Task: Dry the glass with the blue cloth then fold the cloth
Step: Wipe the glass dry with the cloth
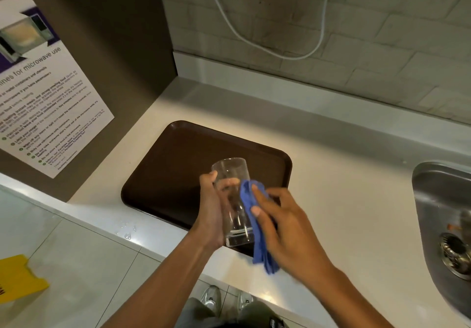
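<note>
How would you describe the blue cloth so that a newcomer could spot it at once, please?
Find the dark brown tray on the pale counter, left of the steel sink. Above its near edge, the right hand presses the blue cloth against a clear glass; nothing else nearby is blue.

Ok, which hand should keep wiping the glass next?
Probably the right hand: it already presses the blue cloth against the glass, while the left hand grips the glass.
</note>
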The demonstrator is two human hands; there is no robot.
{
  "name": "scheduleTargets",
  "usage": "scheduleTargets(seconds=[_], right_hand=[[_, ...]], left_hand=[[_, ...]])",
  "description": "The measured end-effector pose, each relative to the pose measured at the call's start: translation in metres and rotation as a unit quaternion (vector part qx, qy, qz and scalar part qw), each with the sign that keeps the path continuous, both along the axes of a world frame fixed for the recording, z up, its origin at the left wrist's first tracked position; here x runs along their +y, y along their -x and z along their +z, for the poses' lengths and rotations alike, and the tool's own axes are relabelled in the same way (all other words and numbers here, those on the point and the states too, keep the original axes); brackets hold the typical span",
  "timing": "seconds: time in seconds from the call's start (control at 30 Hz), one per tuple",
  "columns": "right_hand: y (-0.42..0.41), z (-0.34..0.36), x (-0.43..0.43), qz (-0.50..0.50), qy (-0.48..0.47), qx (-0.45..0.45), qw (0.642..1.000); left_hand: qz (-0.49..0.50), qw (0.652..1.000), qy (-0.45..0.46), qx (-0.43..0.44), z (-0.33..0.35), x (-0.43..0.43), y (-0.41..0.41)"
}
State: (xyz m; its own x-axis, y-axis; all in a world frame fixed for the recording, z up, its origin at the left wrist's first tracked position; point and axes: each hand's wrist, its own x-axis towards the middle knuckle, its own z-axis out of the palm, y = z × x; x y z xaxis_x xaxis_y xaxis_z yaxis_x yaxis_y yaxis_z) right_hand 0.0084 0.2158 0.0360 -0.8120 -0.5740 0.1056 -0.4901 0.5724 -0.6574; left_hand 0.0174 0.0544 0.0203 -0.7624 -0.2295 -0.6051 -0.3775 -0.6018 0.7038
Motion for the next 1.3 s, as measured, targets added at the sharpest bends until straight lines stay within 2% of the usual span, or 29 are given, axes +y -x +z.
scheduleTargets(seconds=[0.13,0.3,0.37,0.43,0.63,0.77,0.9,1.03,1.17,1.23,1.3], right_hand=[[0.03,0.008,-0.01,-0.066,-0.001,0.034,0.997],[-0.007,0.003,-0.002,0.038,-0.016,0.053,0.998],[0.009,0.0,-0.006,-0.007,-0.003,0.031,0.999],[0.027,0.002,-0.009,-0.06,0.012,0.009,0.998],[0.027,0.015,-0.005,-0.05,0.022,0.005,0.998],[0.027,0.018,-0.013,-0.056,0.007,0.021,0.998],[0.025,0.021,-0.017,-0.053,-0.027,0.044,0.997],[0.026,0.018,-0.021,-0.066,-0.066,0.064,0.994],[0.021,0.015,-0.021,-0.058,-0.054,0.068,0.995],[0.016,0.011,-0.015,-0.052,-0.056,0.051,0.996],[0.014,0.003,-0.008,-0.062,-0.046,-0.013,0.997]], left_hand=[[-0.014,0.998,-0.051,0.017,0.004,0.011,-0.002],[-0.013,0.998,-0.032,0.046,0.004,0.002,0.001],[-0.019,0.999,-0.027,0.04,0.0,0.006,-0.003],[-0.026,0.997,-0.066,0.038,-0.005,0.008,-0.009],[-0.067,0.991,-0.087,0.074,0.003,0.002,-0.007],[-0.068,0.993,-0.049,0.079,0.002,0.001,-0.003],[-0.065,0.996,0.042,0.046,-0.01,-0.004,-0.001],[-0.079,0.994,0.054,0.052,-0.012,0.007,-0.006],[-0.054,0.993,0.096,0.051,-0.016,0.012,-0.002],[-0.048,0.992,0.106,0.042,-0.015,0.006,0.001],[-0.036,0.995,0.082,0.04,-0.011,-0.001,0.004]])
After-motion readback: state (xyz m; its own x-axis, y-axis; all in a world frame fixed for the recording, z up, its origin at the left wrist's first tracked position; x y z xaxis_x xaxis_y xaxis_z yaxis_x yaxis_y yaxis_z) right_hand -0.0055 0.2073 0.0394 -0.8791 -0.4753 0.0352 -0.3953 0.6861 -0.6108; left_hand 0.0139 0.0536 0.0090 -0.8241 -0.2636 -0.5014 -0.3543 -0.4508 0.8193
